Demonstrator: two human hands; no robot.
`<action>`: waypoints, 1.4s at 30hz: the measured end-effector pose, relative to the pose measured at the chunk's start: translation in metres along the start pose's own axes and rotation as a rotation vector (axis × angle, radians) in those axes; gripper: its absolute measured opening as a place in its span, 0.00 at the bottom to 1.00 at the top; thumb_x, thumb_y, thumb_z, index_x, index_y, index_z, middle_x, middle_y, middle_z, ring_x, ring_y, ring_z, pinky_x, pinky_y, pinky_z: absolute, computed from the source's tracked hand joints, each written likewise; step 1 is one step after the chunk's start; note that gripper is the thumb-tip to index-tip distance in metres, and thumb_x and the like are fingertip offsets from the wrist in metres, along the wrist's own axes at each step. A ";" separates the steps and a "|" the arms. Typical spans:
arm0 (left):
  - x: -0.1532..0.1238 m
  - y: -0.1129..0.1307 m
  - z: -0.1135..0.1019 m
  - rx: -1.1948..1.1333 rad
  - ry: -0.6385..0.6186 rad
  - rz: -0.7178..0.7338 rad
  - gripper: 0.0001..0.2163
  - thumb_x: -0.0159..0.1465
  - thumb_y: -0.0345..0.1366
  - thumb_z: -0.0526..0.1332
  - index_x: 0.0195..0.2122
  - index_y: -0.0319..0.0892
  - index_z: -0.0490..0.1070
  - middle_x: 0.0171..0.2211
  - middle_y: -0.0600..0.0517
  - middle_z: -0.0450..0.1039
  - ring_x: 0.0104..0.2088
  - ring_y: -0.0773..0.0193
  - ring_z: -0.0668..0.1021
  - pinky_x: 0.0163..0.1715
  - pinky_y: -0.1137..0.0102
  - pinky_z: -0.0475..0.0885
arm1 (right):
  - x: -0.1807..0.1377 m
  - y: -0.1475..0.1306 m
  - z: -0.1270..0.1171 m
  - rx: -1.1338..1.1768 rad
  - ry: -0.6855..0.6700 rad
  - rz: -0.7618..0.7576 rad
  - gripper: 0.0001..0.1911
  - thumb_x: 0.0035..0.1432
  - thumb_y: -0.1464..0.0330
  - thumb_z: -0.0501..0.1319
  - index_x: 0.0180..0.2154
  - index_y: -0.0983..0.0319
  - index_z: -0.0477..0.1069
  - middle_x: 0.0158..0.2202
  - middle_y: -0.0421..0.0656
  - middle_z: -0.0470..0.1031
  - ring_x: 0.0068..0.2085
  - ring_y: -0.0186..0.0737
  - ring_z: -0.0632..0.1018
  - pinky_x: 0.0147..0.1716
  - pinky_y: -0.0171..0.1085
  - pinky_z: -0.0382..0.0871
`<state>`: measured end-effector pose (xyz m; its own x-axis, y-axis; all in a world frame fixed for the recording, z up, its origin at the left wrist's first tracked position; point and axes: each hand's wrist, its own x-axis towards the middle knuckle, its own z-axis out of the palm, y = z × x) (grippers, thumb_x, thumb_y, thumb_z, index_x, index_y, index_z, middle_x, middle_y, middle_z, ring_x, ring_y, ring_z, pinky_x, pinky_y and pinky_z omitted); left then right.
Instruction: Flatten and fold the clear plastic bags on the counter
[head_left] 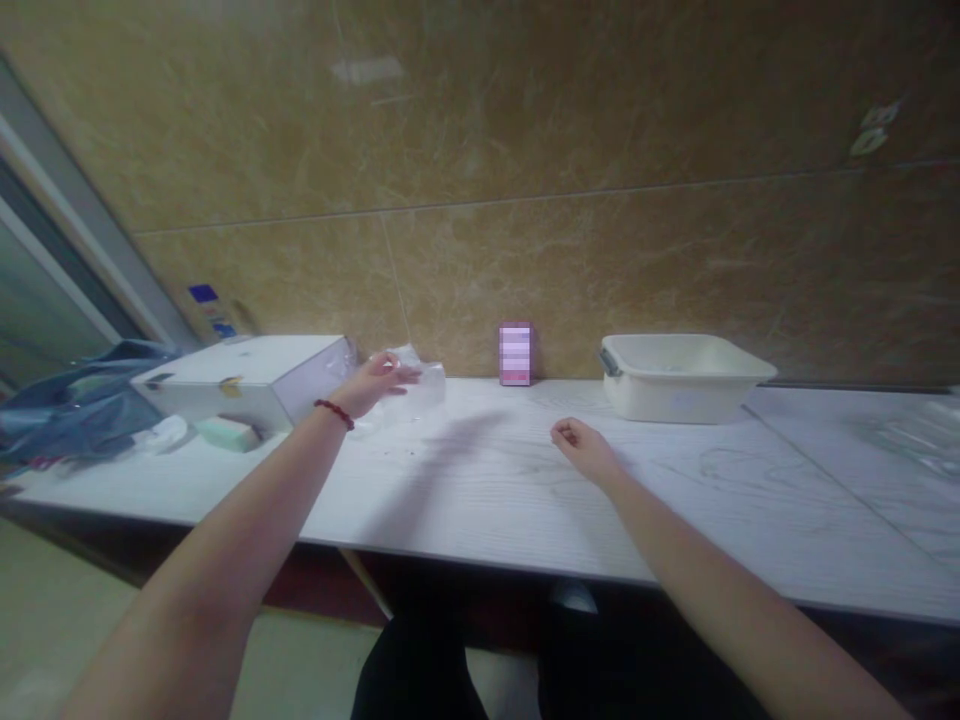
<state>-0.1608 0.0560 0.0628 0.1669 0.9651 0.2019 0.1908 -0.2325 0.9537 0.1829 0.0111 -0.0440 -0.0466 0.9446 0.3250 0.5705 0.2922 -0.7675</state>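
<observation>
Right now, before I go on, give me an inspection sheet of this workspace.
Surface: white table, faint ring marks toward the right.
Job's things: clear bag beside the white box, touched by the left hand.
Clutter: pink box at the wall; basin to its right; blue bag and pale block at the left.
Hands: left hand open, fingers on the clear bag; right hand curled on the table, holding nothing seen.
Cables: nothing seen.
Surroundings: tan tiled wall behind; window frame at the left.
</observation>
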 end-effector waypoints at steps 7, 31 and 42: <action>-0.027 0.036 0.055 -0.015 -0.314 0.010 0.10 0.52 0.36 0.57 0.28 0.39 0.55 0.31 0.49 0.71 0.35 0.65 0.73 0.35 0.68 0.65 | 0.009 -0.058 0.002 0.281 -0.193 0.018 0.17 0.51 0.58 0.49 0.35 0.63 0.65 0.35 0.45 0.71 0.37 0.34 0.71 0.35 0.35 0.64; -0.057 0.038 0.085 0.441 -0.632 0.023 0.17 0.43 0.40 0.63 0.33 0.39 0.66 0.25 0.55 0.67 0.26 0.69 0.69 0.25 0.76 0.61 | -0.028 -0.103 -0.035 0.139 -0.324 -0.082 0.10 0.50 0.61 0.52 0.28 0.62 0.59 0.20 0.37 0.71 0.23 0.31 0.72 0.25 0.30 0.61; -0.056 0.024 0.077 0.149 -0.353 0.025 0.12 0.49 0.41 0.59 0.28 0.37 0.69 0.29 0.51 0.70 0.33 0.66 0.69 0.35 0.71 0.61 | -0.043 -0.093 -0.034 0.218 -0.382 0.066 0.09 0.54 0.62 0.49 0.30 0.61 0.53 0.16 0.34 0.68 0.13 0.30 0.68 0.14 0.29 0.60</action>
<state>-0.0907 -0.0132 0.0568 0.4908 0.8643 0.1104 0.3170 -0.2952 0.9013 0.1594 -0.0621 0.0324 -0.3393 0.9377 0.0752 0.3983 0.2157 -0.8916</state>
